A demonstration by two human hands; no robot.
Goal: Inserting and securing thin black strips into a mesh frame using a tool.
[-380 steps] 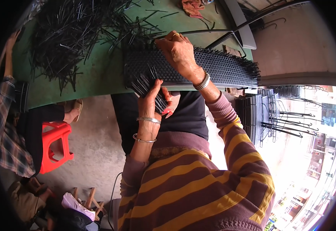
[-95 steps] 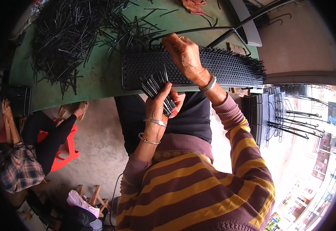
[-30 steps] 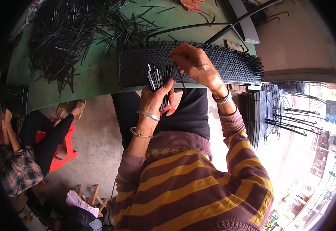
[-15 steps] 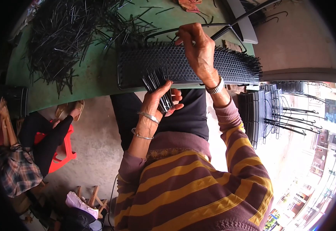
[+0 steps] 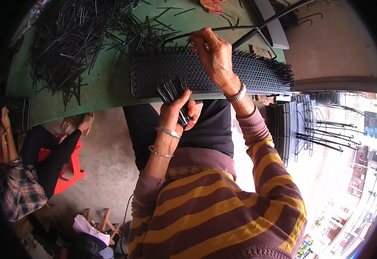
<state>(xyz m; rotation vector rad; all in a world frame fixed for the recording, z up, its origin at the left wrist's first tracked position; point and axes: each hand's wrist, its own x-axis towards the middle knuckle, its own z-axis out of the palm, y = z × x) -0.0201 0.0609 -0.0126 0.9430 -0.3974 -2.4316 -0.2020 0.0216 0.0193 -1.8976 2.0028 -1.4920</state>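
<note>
A bundle of thin black strips [image 5: 171, 91] is gripped in my left hand [image 5: 174, 111], its ends fanning out past the thumb just before the table edge. My right hand [image 5: 216, 60] is over the far part of a long black perforated rack [image 5: 184, 71], fingers pinched together at its back edge. Whatever sits between those fingertips is too small or hidden to make out. Rows of black strips stand up along the rack's back and right end. A bent black metal rod frame [image 5: 236, 28] rises behind it.
On the green table [image 5: 106, 97] a big pile of loose black strips [image 5: 67, 47] lies to the left. More hooked racks [image 5: 292, 125] hang at the right. Another person [image 5: 24, 181] sits at the left by a red plastic stool [image 5: 72, 170]. A dried leaf [image 5: 213, 6] lies far back.
My right hand has shifted a little to the left along the rack's back edge. The fingers of my left hand have closed in more around the bundle.
</note>
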